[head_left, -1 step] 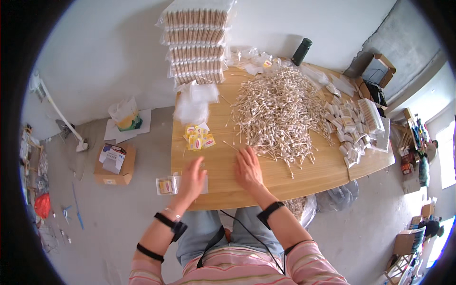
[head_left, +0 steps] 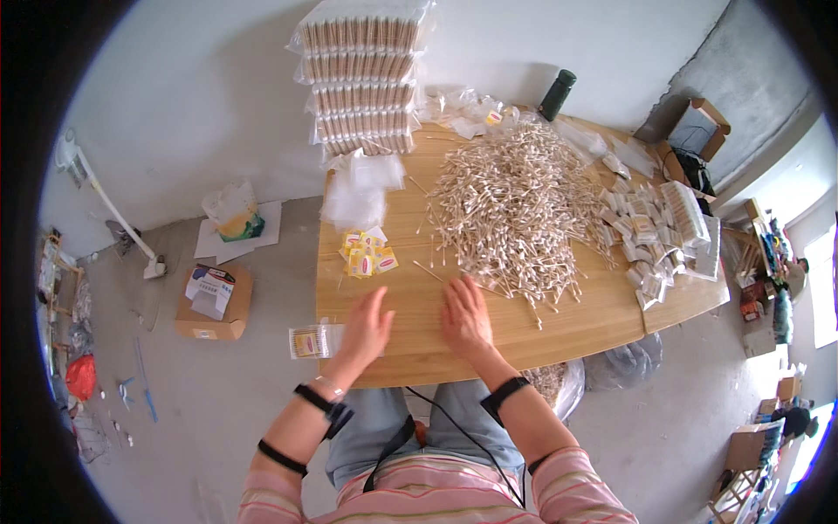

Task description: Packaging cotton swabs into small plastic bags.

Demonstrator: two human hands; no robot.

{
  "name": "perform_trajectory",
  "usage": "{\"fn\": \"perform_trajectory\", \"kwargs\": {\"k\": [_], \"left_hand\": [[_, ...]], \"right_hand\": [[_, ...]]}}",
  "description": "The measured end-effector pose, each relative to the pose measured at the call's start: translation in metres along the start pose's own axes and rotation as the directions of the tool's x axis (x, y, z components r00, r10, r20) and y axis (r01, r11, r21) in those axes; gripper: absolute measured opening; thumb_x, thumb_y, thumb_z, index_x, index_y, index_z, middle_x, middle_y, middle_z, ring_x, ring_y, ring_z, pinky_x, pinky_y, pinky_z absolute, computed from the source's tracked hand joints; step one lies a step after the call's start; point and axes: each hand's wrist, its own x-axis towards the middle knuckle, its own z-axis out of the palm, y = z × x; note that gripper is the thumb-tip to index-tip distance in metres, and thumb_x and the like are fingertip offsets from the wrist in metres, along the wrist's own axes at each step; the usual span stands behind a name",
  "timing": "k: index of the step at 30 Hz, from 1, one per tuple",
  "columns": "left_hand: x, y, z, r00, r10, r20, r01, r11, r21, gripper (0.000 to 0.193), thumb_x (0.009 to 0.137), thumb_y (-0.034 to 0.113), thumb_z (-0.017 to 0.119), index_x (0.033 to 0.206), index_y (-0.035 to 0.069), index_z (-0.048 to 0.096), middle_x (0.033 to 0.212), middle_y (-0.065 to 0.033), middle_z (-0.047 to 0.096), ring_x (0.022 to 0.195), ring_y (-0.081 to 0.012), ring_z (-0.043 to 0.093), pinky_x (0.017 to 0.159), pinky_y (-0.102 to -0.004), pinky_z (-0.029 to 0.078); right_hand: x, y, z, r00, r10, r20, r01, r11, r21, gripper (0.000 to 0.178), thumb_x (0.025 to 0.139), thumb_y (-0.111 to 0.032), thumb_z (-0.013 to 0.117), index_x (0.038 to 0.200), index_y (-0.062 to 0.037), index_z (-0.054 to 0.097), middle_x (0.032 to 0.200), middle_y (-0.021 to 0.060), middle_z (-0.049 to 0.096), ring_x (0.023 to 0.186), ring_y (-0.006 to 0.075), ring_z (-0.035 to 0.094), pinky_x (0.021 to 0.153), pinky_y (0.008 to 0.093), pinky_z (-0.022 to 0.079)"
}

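Note:
My left hand (head_left: pixel 367 328) is held over the near edge of the wooden table (head_left: pixel 410 354), its fingers stretched out and nothing seen in them. Close to its wrist lies a small clear packet of cotton swabs (head_left: pixel 308 342) with a yellow label. My right hand (head_left: pixel 466 316) rests palm down on or just above the tabletop, fingers extended, at the near left side of a big loose pile of cotton swabs (head_left: pixel 515 205). Several yellow-and-white cards (head_left: pixel 367 256) lie beyond my left hand. Behind them are flat clear plastic bags (head_left: pixel 360 199). Both palms are hidden from view.
Bagged swabs form a tall stack (head_left: pixel 362 83) at the back left. Many small swab bundles (head_left: pixel 642 231) lie on the right, beside a dark green bottle (head_left: pixel 557 94) farther back. A cardboard box (head_left: pixel 214 310) stands on the floor at left; plastic bags (head_left: pixel 624 362) lie below the table's right side.
My left hand has moved a little to the right. My right hand has shifted slightly right and nearer to me. The things on the table look unchanged.

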Motion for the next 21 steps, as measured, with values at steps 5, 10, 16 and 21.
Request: {"fn": "perform_trajectory", "kwargs": {"k": [5,10,16,21], "left_hand": [[0.065,0.028,0.063,0.983,0.008,-0.181,0.018,0.990,0.143,0.053,0.081,0.012,0.069,0.126,-0.003,0.047,0.116,-0.0221,0.052,0.107,-0.0390,0.050,0.091,-0.0467,0.042],[0.102,0.033,0.087,0.994,-0.069,-0.088,0.073,0.996,0.045,0.047,0.081,0.011,0.068,0.123,-0.001,0.049,0.115,-0.0215,0.051,0.105,-0.0397,0.049,0.092,-0.0466,0.041],[0.109,0.041,0.094,0.995,-0.023,-0.099,0.029,0.998,0.052,0.053,0.081,0.014,0.068,0.126,0.000,0.044,0.115,-0.0220,0.051,0.107,-0.0404,0.048,0.094,-0.0466,0.040],[0.183,0.015,0.099,0.965,-0.065,-0.255,0.129,0.961,0.244,0.056,0.079,0.014,0.069,0.126,-0.001,0.044,0.115,-0.0225,0.052,0.108,-0.0408,0.048,0.093,-0.0473,0.040]], "right_hand": [[-0.012,0.007,-0.013,0.944,0.300,-0.136,-0.289,0.952,0.099,0.041,0.082,-0.010,0.062,0.119,0.0044,0.052,0.132,0.0205,0.045,0.131,0.0406,0.037,0.108,0.0482,0.035],[-0.007,0.000,-0.015,0.930,0.329,-0.164,-0.315,0.943,0.105,0.043,0.081,-0.010,0.063,0.120,0.0045,0.051,0.132,0.0218,0.043,0.132,0.0411,0.034,0.107,0.0492,0.034],[-0.010,0.005,-0.014,0.937,0.335,-0.098,-0.336,0.942,-0.001,0.047,0.083,-0.019,0.062,0.122,0.0046,0.049,0.138,0.0250,0.037,0.134,0.0432,0.030,0.109,0.0520,0.029],[-0.004,0.000,-0.020,0.943,0.331,-0.039,-0.332,0.943,-0.027,0.052,0.085,-0.024,0.060,0.125,0.0053,0.047,0.142,0.0250,0.034,0.135,0.0431,0.028,0.111,0.0531,0.025]]}}
